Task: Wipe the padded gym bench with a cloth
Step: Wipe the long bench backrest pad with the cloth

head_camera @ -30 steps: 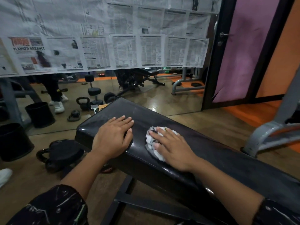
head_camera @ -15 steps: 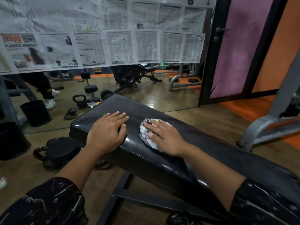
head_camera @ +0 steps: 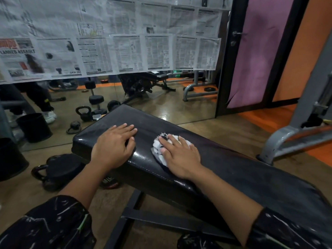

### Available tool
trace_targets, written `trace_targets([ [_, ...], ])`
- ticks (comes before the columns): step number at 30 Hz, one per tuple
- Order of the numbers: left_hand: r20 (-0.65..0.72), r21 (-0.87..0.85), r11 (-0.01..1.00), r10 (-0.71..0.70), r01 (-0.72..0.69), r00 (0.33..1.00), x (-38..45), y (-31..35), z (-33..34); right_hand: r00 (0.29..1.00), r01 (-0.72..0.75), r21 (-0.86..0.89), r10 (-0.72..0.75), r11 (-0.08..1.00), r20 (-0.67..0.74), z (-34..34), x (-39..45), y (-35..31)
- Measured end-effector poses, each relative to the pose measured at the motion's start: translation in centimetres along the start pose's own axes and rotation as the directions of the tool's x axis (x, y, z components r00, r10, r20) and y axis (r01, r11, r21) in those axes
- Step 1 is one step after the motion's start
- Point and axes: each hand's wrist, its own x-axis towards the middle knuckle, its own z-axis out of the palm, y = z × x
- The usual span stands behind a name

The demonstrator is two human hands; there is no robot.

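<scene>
Black padding covers the bench (head_camera: 233, 169) across mid-frame. We press our right hand (head_camera: 181, 157), fingers straight, on the white cloth (head_camera: 159, 150) at centre. Our left hand (head_camera: 113, 146) lies flat on the pad, just left. Lower left sits a kettlebell (head_camera: 57, 169).
</scene>
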Motion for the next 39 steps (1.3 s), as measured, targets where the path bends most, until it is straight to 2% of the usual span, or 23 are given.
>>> trace_targets([
  [2, 0.001, 0.006, 1.000, 0.002, -0.002, 1.000, 0.0, 0.0, 0.0, 0.999, 0.031, 0.016, -0.031, 0.999, -0.012, 0.6, 0.0, -2.2],
  [4, 0.000, 0.007, 1.000, 0.005, -0.005, 1.000, 0.1, -0.2, 0.0, 0.986, 0.158, 0.001, -0.157, 0.988, -0.046, 0.8, -1.7, -3.4],
  [6, -0.006, 0.005, 1.000, 0.005, -0.005, 1.000, 0.1, -0.3, 0.0, 0.959, 0.274, -0.037, -0.275, 0.961, -0.065, 0.8, -3.8, -2.6],
  [8, -0.012, 0.003, 1.000, 0.005, -0.005, 1.000, 0.1, -0.3, 0.0, 0.948, 0.315, -0.029, -0.316, 0.949, -0.043, 0.5, -4.9, -0.6],
  [10, -0.017, -0.002, 1.000, 0.008, -0.008, 1.000, 0.1, -0.2, 0.0, 0.968, 0.247, 0.004, -0.247, 0.969, -0.042, 0.2, -4.5, 1.5],
  [14, -0.018, 0.000, 1.000, 0.007, -0.007, 1.000, 0.1, -0.1, 0.0, 0.999, -0.038, 0.020, 0.038, 0.999, -0.004, -0.3, -0.1, 1.7],
  [16, -0.014, 0.003, 1.000, 0.003, -0.003, 1.000, 0.1, -0.1, 0.1, 1.000, -0.020, 0.007, 0.019, 1.000, 0.012, 0.0, 0.7, -0.3],
  [18, -0.017, 0.004, 1.000, 0.003, -0.003, 1.000, 0.1, -0.2, 0.1, 0.996, 0.090, 0.000, -0.090, 0.996, 0.000, 0.3, -0.7, -1.7],
  [20, -0.019, 0.001, 1.000, 0.006, -0.006, 1.000, 0.1, -0.3, 0.2, 0.980, 0.196, -0.011, -0.196, 0.981, -0.027, 0.5, -3.0, -1.4],
  [22, -0.020, 0.000, 1.000, 0.011, -0.011, 1.000, 0.1, -0.3, 0.2, 0.971, 0.238, 0.007, -0.238, 0.971, -0.019, 0.2, -4.0, 0.2],
  [24, -0.015, 0.008, 1.000, 0.019, -0.019, 1.000, 0.1, -0.4, 0.1, 0.981, 0.193, 0.035, -0.193, 0.981, -0.006, -0.2, -3.0, 2.0],
  [26, -0.008, 0.018, 1.000, 0.021, -0.021, 1.000, 0.1, -0.3, 0.1, 0.997, 0.066, 0.032, -0.067, 0.997, 0.026, -0.6, -0.6, 2.8],
  [28, -0.003, 0.019, 1.000, 0.020, -0.020, 1.000, 0.1, -0.3, 0.1, 0.998, -0.045, 0.002, 0.045, 0.999, 0.043, -0.5, 1.5, 1.9],
  [29, 0.000, 0.017, 1.000, 0.019, -0.019, 1.000, 0.1, -0.2, 0.1, 0.998, -0.054, -0.011, 0.055, 0.998, 0.031, -0.3, 1.9, 1.1],
  [30, 0.000, 0.015, 1.000, 0.019, -0.019, 1.000, 0.2, -0.3, 0.2, 1.000, -0.024, -0.022, 0.025, 0.999, 0.012, -0.1, 1.6, 0.3],
  [33, 0.004, 0.019, 1.000, 0.023, -0.024, 1.000, 0.2, -0.6, 0.3, 0.980, 0.191, -0.043, -0.194, 0.981, -0.050, 0.5, -2.3, -0.7],
  [35, -0.002, 0.018, 0.999, 0.030, -0.030, 1.000, 0.1, -0.6, 0.4, 0.964, 0.261, -0.005, -0.261, 0.965, -0.043, 0.3, -4.2, 0.6],
  [37, -0.012, 0.010, 1.000, 0.028, -0.028, 1.000, 0.1, -0.5, 0.4, 0.976, 0.218, 0.017, -0.217, 0.976, -0.030, 0.0, -3.4, 2.6],
  [39, -0.014, 0.011, 0.999, 0.032, -0.032, 0.999, 0.1, -0.5, 0.4, 0.996, 0.089, 0.022, -0.089, 0.996, -0.008, -0.5, -1.0, 4.0],
])
